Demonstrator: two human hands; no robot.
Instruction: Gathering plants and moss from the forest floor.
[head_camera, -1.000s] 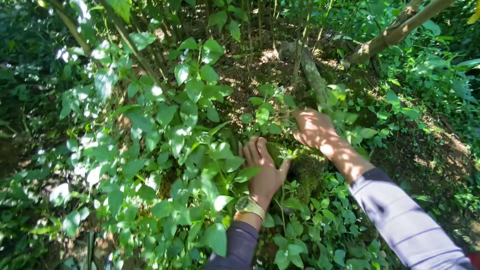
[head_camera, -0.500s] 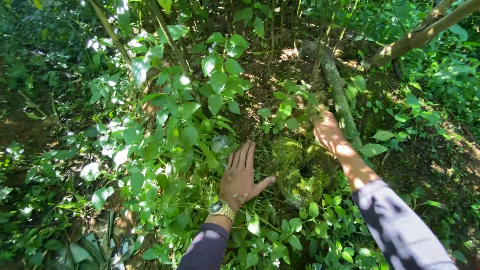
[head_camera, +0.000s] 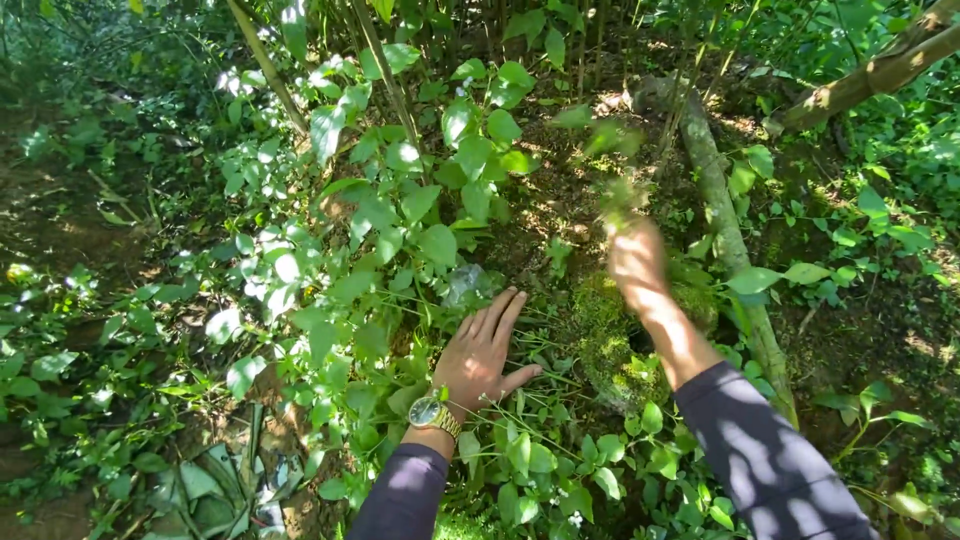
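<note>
My left hand lies flat and open on low green plants, fingers spread, a gold watch on the wrist. Just right of it sits a mossy mound. My right hand is raised above the mound and blurred; it grips a leafy sprig that sticks up from the fist. Both arms wear dark long sleeves.
A leafy shrub with thin stems stands left of and behind my hands. A mossy fallen branch runs along the right of the mound. A thicker trunk crosses the top right. Bare soil shows behind the mound.
My right hand has lifted up and back off the plants with a sprig in it. My left hand has slid off the mound and flattened on the ground cover.
</note>
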